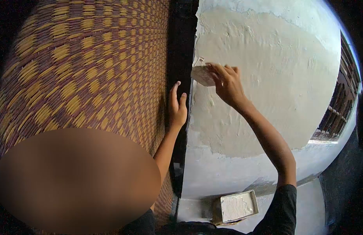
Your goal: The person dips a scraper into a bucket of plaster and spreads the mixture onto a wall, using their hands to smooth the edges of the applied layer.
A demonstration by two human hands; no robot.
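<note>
My right hand point(227, 84) pinches a flat, putty-smeared scraper point(203, 76) against the wall's left edge. A small curl of putty point(198, 61) sits at the blade's upper side. Around it spreads a broad cream patch of wet putty point(264, 78) with ridges and streaks, over a white wall point(213, 170). To the left, my left hand point(177, 107) is empty with thumb and fingers apart, overlapping the dark upright post point(181, 47) beside the wall.
A woven mat wall point(95, 66) in yellow and maroon fills the left side. Low down stands a rectangular tub point(255, 201) of putty on the ledge. A barred window point(336, 102) opens at the far right. A blurred oval hides the lower left.
</note>
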